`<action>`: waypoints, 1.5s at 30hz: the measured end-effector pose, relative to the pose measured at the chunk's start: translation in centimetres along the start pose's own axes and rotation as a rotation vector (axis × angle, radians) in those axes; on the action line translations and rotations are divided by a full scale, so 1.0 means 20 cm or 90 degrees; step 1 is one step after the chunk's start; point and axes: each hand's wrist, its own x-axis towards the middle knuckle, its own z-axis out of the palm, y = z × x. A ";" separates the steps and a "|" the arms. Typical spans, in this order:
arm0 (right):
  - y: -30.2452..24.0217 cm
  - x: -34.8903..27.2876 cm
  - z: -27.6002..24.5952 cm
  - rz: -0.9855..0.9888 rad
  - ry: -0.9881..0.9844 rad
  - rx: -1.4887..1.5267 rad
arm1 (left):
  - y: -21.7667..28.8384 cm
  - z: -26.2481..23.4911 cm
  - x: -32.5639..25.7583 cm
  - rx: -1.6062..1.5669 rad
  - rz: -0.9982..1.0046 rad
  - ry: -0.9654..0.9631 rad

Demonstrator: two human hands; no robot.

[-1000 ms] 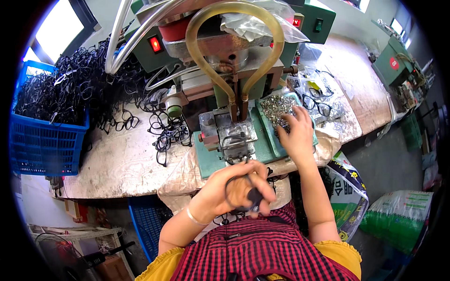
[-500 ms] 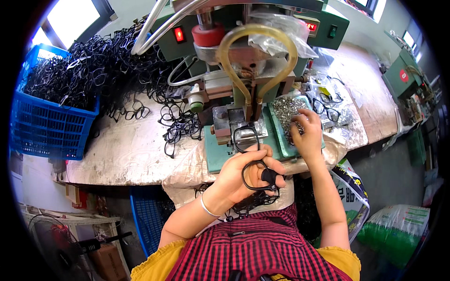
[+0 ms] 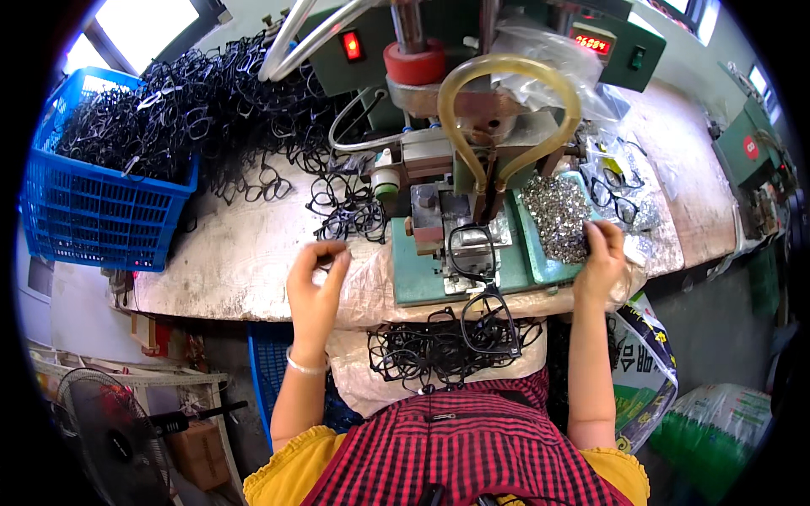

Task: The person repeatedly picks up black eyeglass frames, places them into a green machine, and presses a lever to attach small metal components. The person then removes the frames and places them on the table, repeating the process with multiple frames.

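Black eyeglass frames (image 3: 472,251): glossy plastic. Small parts (image 3: 557,218), right of centre: shiny metal. Crate (image 3: 84,215), upper left: blue plastic lattice. Counter (image 3: 245,253): rough, matt, worn. Tubing (image 3: 506,110): translucent yellowish plastic.

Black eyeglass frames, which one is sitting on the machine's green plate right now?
The single frame lying flat under the yellow tube loop; the others are heaped elsewhere.

Worn pale workbench (image 3: 228,253) under bright daylight from a window (image 3: 143,21) at upper left, second bench (image 3: 675,169) with green machine boxes (image 3: 747,148) to the right, grey concrete floor (image 3: 717,337), standing fan (image 3: 105,426) and cardboard box (image 3: 198,451) lower left.
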 end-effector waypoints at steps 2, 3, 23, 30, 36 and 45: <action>0.03 0.01 0.14 0.016 -0.037 0.017 | -0.04 0.01 0.16 0.214 0.214 0.006; 0.04 0.02 0.20 0.003 -0.063 0.005 | -0.08 0.03 0.21 0.288 0.277 -0.002; -0.49 -0.18 0.23 -0.188 -0.315 -0.231 | -0.52 -0.01 0.28 0.544 0.271 -0.072; -0.41 -0.24 0.54 -0.046 -0.304 -0.006 | -0.57 0.04 0.21 -0.166 0.000 0.191; -0.44 -0.25 0.55 -0.033 -0.337 0.033 | 0.17 0.16 0.11 -0.491 0.252 0.065; -0.65 -0.33 0.50 0.069 -0.406 0.062 | 0.38 0.25 0.12 -0.416 0.440 -0.060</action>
